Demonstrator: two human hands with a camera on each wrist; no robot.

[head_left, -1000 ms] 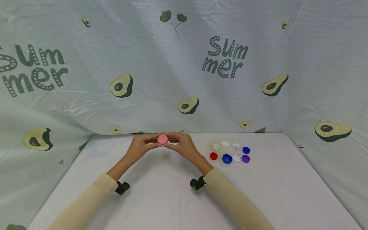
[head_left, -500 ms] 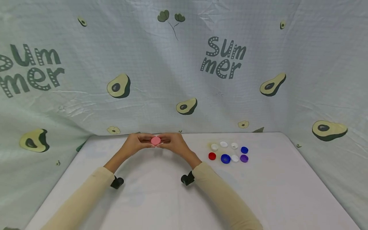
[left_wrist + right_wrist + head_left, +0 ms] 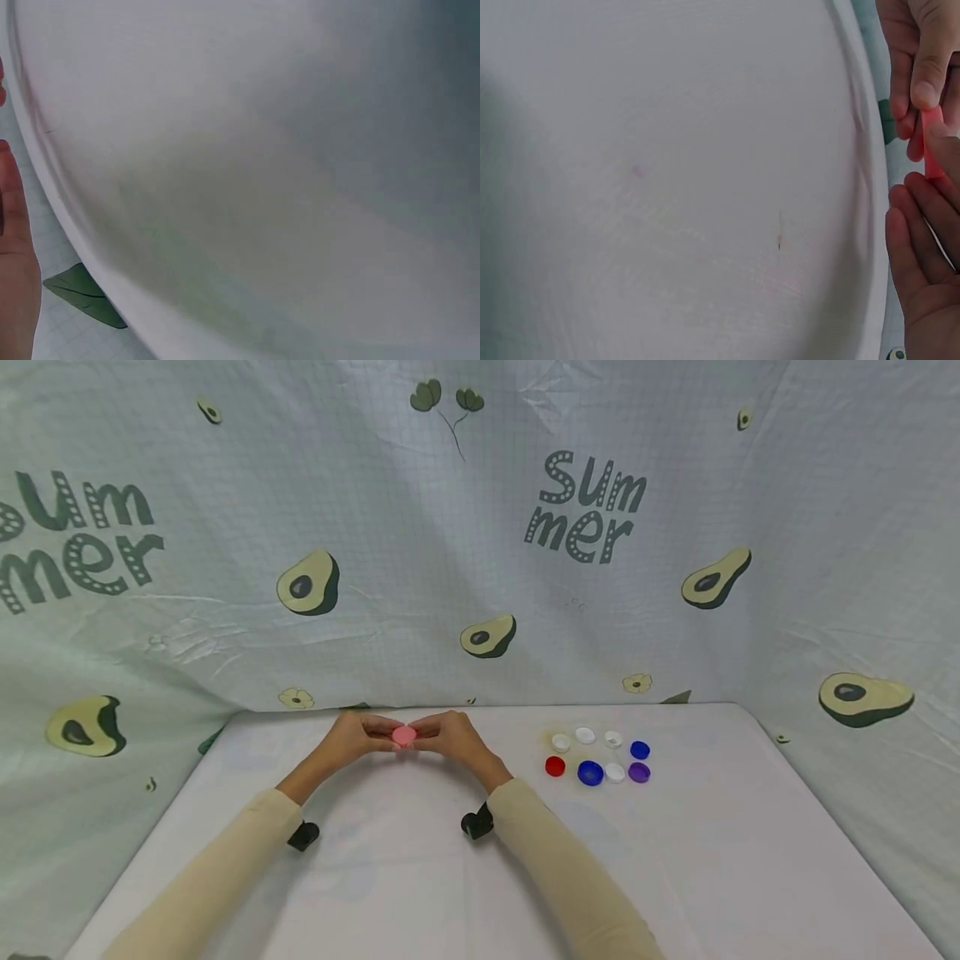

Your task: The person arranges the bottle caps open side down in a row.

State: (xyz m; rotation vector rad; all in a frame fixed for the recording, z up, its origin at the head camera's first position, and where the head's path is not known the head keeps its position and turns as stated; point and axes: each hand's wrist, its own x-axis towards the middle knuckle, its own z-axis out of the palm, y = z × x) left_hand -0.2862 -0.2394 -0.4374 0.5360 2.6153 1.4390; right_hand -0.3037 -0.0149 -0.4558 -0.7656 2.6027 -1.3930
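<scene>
Between both hands, in the head view, a small pink round cap [image 3: 404,737] is held above the far side of the white table. My left hand [image 3: 352,739] pinches its left side with thumb and fingers. From the right, my right hand [image 3: 454,737] pinches the opposite side. The right wrist view catches the pink cap [image 3: 931,144] edge-on, thumbs on it and fingers behind. Only a slice of a hand [image 3: 15,232] shows at the edge of the left wrist view, and the cap is out of sight there.
Right of the hands lie several small caps: a red cap [image 3: 555,766], a large blue cap [image 3: 590,773], a smaller blue cap [image 3: 640,750], a purple cap [image 3: 639,772] and several white ones [image 3: 585,736]. A printed cloth [image 3: 405,527] hangs behind the white table [image 3: 405,885].
Both hands and the pink cap have shifted left and slightly down toward the table in the head view. Both hands keep their grip. The other caps lie as before.
</scene>
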